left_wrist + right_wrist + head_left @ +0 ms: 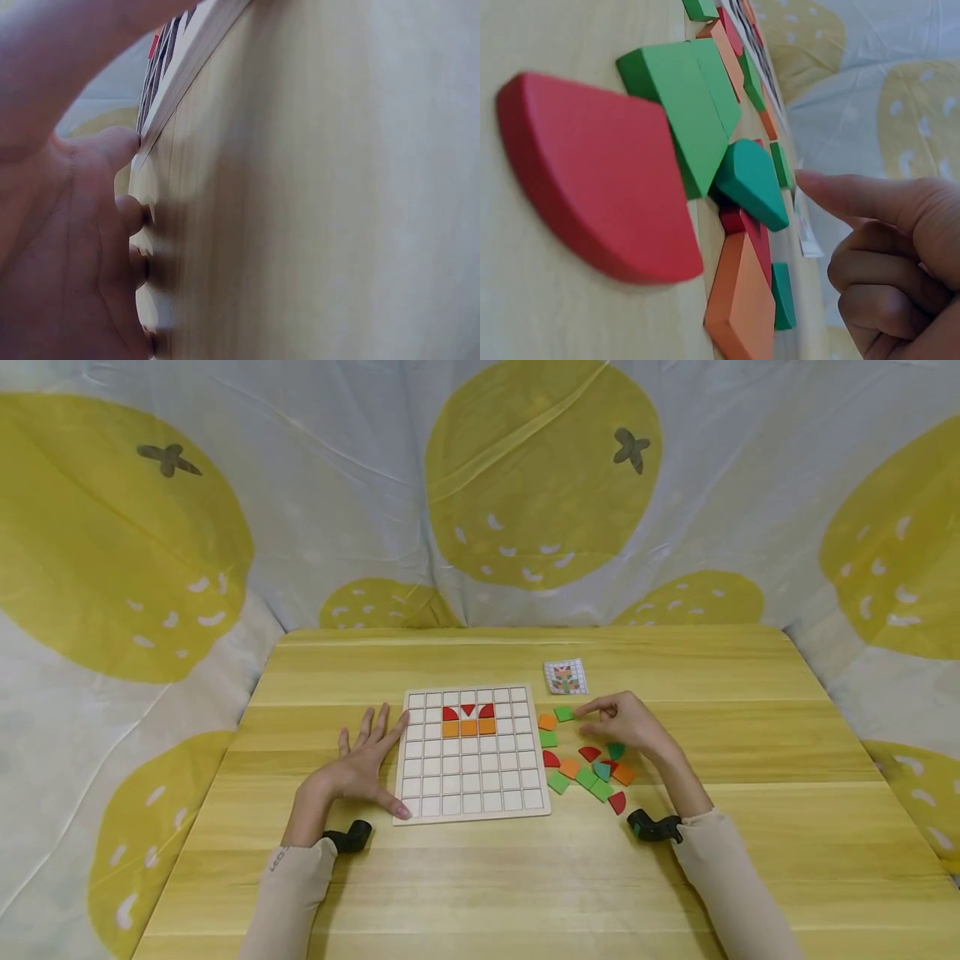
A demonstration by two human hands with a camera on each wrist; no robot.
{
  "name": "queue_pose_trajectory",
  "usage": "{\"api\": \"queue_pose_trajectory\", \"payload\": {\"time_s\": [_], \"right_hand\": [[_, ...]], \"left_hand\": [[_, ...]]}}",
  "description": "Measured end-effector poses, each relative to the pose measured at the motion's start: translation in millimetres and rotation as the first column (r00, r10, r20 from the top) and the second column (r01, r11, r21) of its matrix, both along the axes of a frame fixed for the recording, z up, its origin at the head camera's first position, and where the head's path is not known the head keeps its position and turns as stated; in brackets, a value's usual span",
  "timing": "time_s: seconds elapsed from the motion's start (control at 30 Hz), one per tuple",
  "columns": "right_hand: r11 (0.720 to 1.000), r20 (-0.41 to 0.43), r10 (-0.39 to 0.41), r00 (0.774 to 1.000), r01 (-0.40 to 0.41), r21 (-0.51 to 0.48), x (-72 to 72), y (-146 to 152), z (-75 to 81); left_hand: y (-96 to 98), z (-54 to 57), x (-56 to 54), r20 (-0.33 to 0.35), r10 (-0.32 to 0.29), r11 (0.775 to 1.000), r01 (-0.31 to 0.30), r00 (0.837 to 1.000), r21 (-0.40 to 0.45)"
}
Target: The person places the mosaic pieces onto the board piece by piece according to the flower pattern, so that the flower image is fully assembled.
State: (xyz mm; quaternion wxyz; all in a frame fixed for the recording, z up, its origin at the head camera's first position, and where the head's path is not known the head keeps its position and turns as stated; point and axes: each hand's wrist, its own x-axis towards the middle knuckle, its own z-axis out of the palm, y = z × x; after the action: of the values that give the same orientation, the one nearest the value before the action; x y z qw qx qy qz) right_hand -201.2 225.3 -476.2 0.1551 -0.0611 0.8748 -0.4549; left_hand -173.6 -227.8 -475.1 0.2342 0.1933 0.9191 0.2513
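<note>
A square wooden grid board (472, 781) lies on the table. Three red pieces (468, 709) sit in a row on it, above three orange square tiles (468, 727). My left hand (356, 772) has its fingers spread at the board's left side, thumb at the lower left corner and index finger at the left edge. On the other side, my right hand (626, 720) points its index finger at a green square tile (564, 714), fingertip right at the tile's edge. In the right wrist view its other fingers are curled, with nothing visible in them.
Loose green, orange and red pieces lie right of the board, among them a red quarter-circle (600, 180) and a teal piece (751, 184) leaning on others. Behind them is a small pattern card (566, 677). A patterned cloth (360, 485) hangs behind the table.
</note>
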Motion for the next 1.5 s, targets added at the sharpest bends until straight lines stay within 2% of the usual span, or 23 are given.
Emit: {"api": "queue_pose_trajectory", "payload": {"time_s": [0.4,0.7,1.03,1.2,1.33,1.5], "right_hand": [[0.999,0.014,0.009,1.0,-0.008,-0.037,6.3,14.7,-1.5],[0.999,-0.018,0.038,0.999,-0.038,-0.024,-2.0,-6.7,-3.8],[0.998,0.011,-0.009,1.0,0.009,-0.059,-7.3,-23.8,-7.4],[0.998,0.036,-0.04,0.999,0.042,-0.042,-9.1,-33.2,-8.3],[0.999,0.02,-0.032,0.999,0.032,-0.005,-10.6,-38.5,-8.7],[0.999,0.029,-0.037,0.999,0.037,-0.017,-12.6,-38.9,-8.9]], "left_hand": [[-0.6,-2.6,0.4,-0.01,-0.005,1.0,0.005,1.0,-0.003],[-1.7,-0.9,0.6,-0.008,-0.008,1.0,0.009,1.0,0.006],[-3.5,-6.6,-1.2,-0.008,-0.006,1.0,0.006,1.0,-0.01],[-4.1,-6.8,-1.3,-0.008,-0.005,1.0,0.005,1.0,0.0],[-3.5,-5.9,-1.2,-0.005,-0.007,1.0,0.007,1.0,0.009],[-1.5,-4.1,-1.3,0.001,-0.004,1.0,0.004,1.0,-0.005]]}}
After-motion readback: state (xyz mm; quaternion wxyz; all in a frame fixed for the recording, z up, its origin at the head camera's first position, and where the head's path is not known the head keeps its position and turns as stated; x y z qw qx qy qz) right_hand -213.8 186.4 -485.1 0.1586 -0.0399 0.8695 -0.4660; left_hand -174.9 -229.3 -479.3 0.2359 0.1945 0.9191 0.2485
